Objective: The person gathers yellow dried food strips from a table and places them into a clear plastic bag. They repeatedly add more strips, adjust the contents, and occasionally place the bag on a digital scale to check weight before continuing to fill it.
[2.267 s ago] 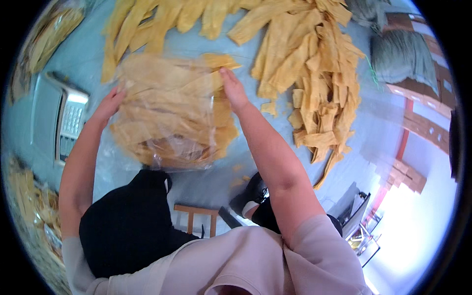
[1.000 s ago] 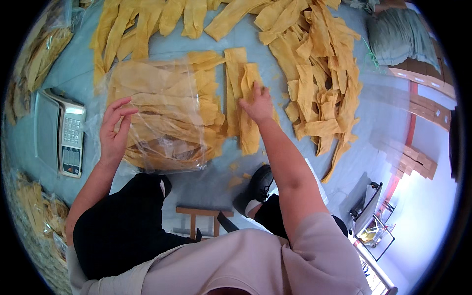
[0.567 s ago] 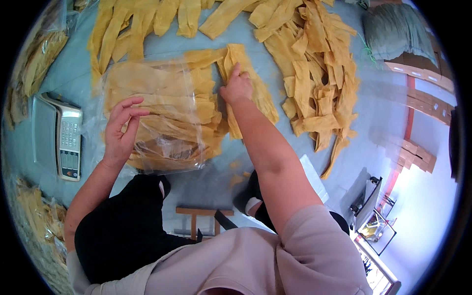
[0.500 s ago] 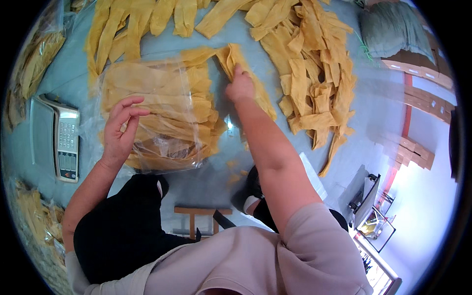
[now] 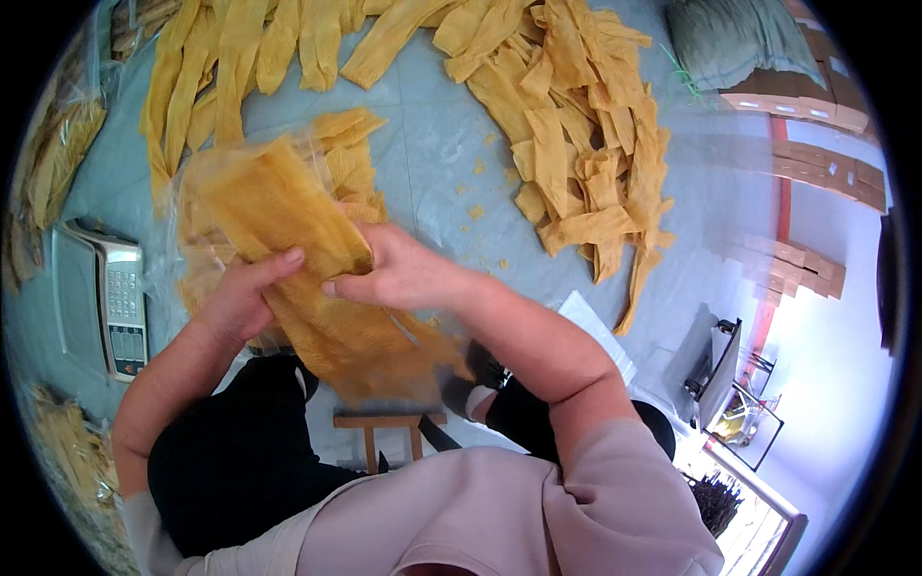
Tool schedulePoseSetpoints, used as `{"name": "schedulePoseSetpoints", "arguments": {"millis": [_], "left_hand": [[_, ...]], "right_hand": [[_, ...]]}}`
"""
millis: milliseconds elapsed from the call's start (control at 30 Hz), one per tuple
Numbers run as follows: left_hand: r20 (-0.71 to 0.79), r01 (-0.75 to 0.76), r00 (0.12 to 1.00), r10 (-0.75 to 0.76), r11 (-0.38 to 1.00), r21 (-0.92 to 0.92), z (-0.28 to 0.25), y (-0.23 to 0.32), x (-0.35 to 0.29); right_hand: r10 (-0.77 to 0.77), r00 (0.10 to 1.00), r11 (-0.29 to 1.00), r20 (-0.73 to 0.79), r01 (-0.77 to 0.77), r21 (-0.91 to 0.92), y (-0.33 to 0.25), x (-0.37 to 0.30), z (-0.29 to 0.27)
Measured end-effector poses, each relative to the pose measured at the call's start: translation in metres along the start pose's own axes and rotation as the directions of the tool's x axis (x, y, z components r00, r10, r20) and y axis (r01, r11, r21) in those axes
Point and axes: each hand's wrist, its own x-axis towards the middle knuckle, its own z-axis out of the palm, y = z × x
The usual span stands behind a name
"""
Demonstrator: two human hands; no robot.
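A long, wrinkled yellow dried sheet [image 5: 274,206], which looks like tofu skin, is stretched in front of me between both hands. My left hand [image 5: 240,296] grips its left edge, thumb on top. From the right, my right hand [image 5: 408,271] has its thumb over the sheet and its other fingers partly hidden. Behind and below lies a clear plastic bag [image 5: 182,264] of similar sheets, largely covered by the held one. Several sheets [image 5: 353,163] stick out of the bag's right side.
More yellow sheets [image 5: 230,62] lie in a row at the far side, and a loose pile [image 5: 605,163] spreads at right. A weighing scale [image 5: 123,293] is at left. Cardboard boxes [image 5: 826,173] and a grey-green sack [image 5: 744,43] stand far right. A wooden stool [image 5: 389,420] is below me.
My right hand has brought the sheet from the right of the bag toward me and over it. My left hand, open over the bag before, now grips the sheet too.
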Motion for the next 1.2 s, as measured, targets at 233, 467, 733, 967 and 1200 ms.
{"name": "schedulePoseSetpoints", "arguments": {"millis": [233, 467, 733, 967, 1200], "left_hand": [[-0.157, -0.183, 0.972, 0.177, 0.983, -0.023, -0.051, 0.012, -0.042], [-0.166, -0.058, 0.985, 0.048, 0.997, -0.054, -0.059, 0.012, -0.045], [-0.176, 0.005, 0.984, -0.021, 0.996, -0.091, -0.053, 0.004, -0.031], [-0.133, -0.014, 0.991, 0.003, 0.996, -0.086, -0.057, -0.003, -0.033], [-0.126, -0.011, 0.992, -0.001, 0.996, -0.092, -0.053, -0.006, -0.041]], "right_hand": [[-0.079, 0.440, 0.726, -0.894, -0.590, -0.355, 0.044, 0.003, -0.222], [0.122, 0.517, 0.391, -0.848, -0.810, -0.437, 0.147, -0.033, -0.264], [-0.079, 0.677, 0.336, -0.731, -0.673, -0.659, 0.176, -0.083, -0.104], [0.109, 0.840, 0.445, -0.532, -0.520, -0.729, 0.199, -0.145, -0.060], [0.098, 0.600, 0.526, -0.794, -0.708, -0.471, 0.177, -0.103, -0.146]]}}
